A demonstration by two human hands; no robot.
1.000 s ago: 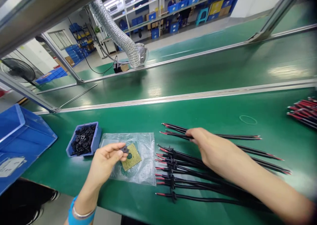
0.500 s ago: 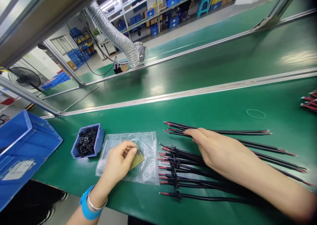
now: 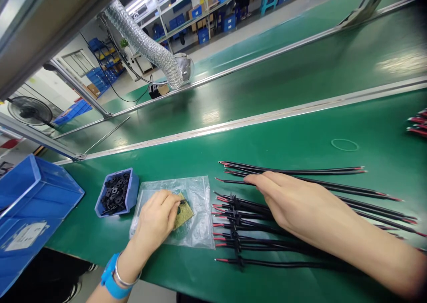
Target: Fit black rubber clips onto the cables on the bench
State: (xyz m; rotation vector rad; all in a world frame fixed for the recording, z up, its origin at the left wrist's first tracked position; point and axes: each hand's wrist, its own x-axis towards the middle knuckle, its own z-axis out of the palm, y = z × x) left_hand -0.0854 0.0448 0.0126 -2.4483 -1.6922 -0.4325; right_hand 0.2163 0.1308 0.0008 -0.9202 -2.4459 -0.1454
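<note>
My left hand is closed in a pinch over a yellowish sponge pad on a clear plastic bag. A small black part shows at its fingertips; its full shape is hidden. My right hand reaches over the black cables, thumb and fingers together on one black cable near its stripped red end. Nearer me, several black cables lie side by side, with black clip-like pieces in a row across them. Other loose cables lie beyond my right hand.
A small blue bin of black parts stands left of the bag. Farther left is a large blue crate. A green rubber band and more red-tipped cables lie at right. A metal rail runs behind; a foil duct hangs above.
My left hand has turned and shifted slightly left, and a small black part now shows at its fingertips. My right hand has moved a little left along the cables. The view has tilted slightly.
</note>
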